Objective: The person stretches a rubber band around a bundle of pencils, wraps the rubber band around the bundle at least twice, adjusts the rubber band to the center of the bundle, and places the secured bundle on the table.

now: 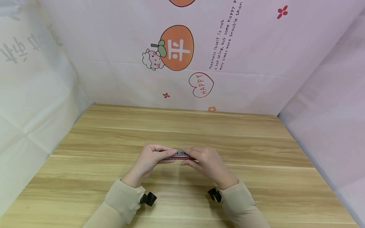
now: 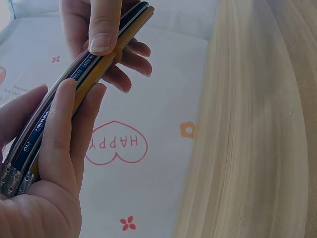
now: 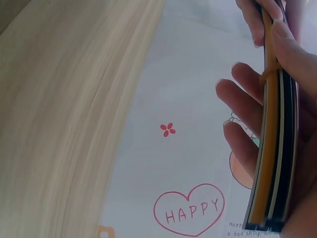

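Over the middle of the table, both hands hold a bundle of pencils [image 1: 180, 156] lying roughly sideways between them. Dark blue, yellow and red barrels show, with metal ferrules at one end in the left wrist view. My left hand [image 1: 148, 161] grips the ferrule half, thumb and fingers on either side. My right hand [image 1: 206, 161] holds the other half, its thumb pressing on the pencils beside an orange-yellow rubber band [image 3: 269, 75] that goes round the bundle. Some right fingers reach out behind the pencils in the right wrist view.
A wood-grain table [image 1: 114, 133] lies beneath the hands. White printed sheets [image 1: 114, 85] stand as walls at its back and both sides. Black wrist mounts [image 1: 148, 199] sit at the light sleeve cuffs.
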The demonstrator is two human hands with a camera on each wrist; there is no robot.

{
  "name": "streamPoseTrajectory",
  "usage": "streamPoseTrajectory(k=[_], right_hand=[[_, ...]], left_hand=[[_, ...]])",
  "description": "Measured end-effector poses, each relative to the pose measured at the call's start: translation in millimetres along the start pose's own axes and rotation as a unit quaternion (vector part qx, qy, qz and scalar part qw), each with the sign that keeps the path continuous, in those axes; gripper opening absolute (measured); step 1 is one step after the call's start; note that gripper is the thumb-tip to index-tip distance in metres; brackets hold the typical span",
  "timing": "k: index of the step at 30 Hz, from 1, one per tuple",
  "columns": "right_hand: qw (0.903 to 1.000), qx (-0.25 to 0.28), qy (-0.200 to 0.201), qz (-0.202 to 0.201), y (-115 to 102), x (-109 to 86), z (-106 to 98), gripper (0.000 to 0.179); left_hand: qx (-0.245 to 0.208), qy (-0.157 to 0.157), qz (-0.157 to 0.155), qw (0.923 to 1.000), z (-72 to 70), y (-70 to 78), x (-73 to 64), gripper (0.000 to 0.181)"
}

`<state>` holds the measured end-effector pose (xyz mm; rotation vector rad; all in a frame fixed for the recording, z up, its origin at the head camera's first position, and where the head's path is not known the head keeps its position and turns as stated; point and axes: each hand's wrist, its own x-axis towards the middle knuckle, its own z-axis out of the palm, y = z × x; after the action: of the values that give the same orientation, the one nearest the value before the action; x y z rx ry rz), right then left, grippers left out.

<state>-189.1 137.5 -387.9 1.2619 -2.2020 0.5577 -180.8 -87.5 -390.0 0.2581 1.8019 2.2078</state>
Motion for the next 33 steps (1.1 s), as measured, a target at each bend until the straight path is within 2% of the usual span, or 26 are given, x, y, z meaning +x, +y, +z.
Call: streamPoseTrajectory(k=[5, 8, 16, 19, 21, 22, 24, 26, 29, 31, 33], right_hand=[[0.9997, 0.020, -0.013, -0.003, -3.9, 1.6, 3.4, 0.044], [0.9996, 0.025, -0.015, 0.008, -6.6, 2.4, 3.6, 0.044], [0.9950, 0.016, -0.039, 0.091, -1.4, -1.2, -4.4, 0.052], [0.9879, 0.052, -0.051, 0.137, 3.5, -3.5, -9.3, 0.047], [0.9735, 0.117, -0.066, 0.185, 6.0, -4.9, -13.9, 0.038], [0.9621, 0.155, -0.071, 0.213, 7.2, -5.5, -16.3, 0.035], [0.9308, 0.228, -0.077, 0.275, 10.3, -7.2, -20.2, 0.030], [0.8933, 0.289, -0.077, 0.336, 14.0, -9.0, -23.1, 0.028], [0.8467, 0.344, -0.070, 0.400, 20.4, -11.6, -25.3, 0.030], [0.8260, 0.370, -0.063, 0.420, 24.4, -13.2, -25.8, 0.031], [0.8188, 0.386, -0.055, 0.421, 27.9, -14.5, -25.5, 0.031]], left_hand=[[-0.003, -0.019, -0.004, 0.9998, 2.8, -4.4, 0.8, 0.031], [-0.006, -0.020, -0.004, 0.9998, 3.0, -5.7, 1.0, 0.031], [-0.004, -0.013, -0.015, 0.9998, -0.8, -1.9, 1.0, 0.032], [-0.020, -0.017, -0.015, 0.9995, -3.6, -0.7, 1.7, 0.036], [-0.041, -0.014, -0.016, 0.9989, -6.1, 0.6, 1.9, 0.031], [-0.051, -0.012, -0.017, 0.9985, -7.3, 1.5, 1.7, 0.026], [-0.068, -0.007, -0.017, 0.9975, -10.2, 3.0, 1.6, 0.018], [-0.077, 0.003, -0.017, 0.9969, -12.6, 4.7, 1.4, 0.015], [-0.071, 0.012, -0.010, 0.9974, -16.0, 6.6, 1.1, 0.014], [-0.064, 0.019, -0.006, 0.9977, -18.2, 7.3, 1.1, 0.014], [-0.058, 0.024, 0.001, 0.9980, -21.0, 7.5, 1.2, 0.017]])
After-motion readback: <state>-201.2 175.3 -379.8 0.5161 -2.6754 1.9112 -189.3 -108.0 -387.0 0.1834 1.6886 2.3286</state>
